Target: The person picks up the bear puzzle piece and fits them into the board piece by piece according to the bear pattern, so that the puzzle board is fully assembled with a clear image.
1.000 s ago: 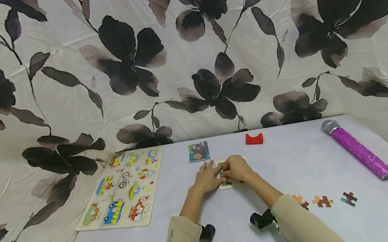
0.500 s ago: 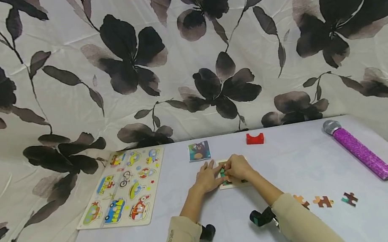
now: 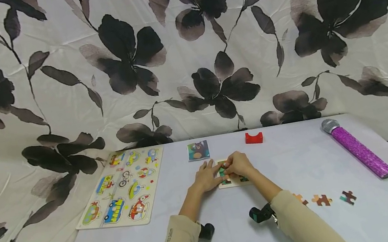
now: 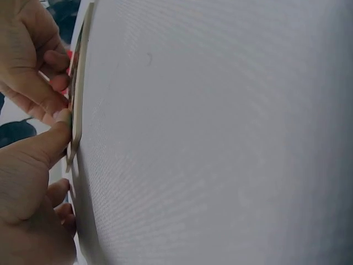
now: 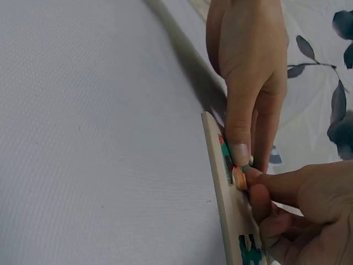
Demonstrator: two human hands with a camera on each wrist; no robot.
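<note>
A small wooden puzzle board with green and orange parts lies mid-table, half covered by both hands. My left hand rests at its left side, fingers extended; in the right wrist view its thumb presses on a green piece in the frame. My right hand reaches over from the right, with thumb and forefinger pinching an orange jigsaw piece beside that thumb. Green pieces show lower in the frame. The left wrist view shows the board edge-on, the fingers of both hands meeting above it.
Loose jigsaw pieces lie right of the right sleeve. A picture card and a red holder sit behind the board. At left is a large vehicle puzzle; at right, a glittery purple microphone.
My right hand has shifted slightly on the board, and more of the board's lower right part shows. The left hand stays where it was.
</note>
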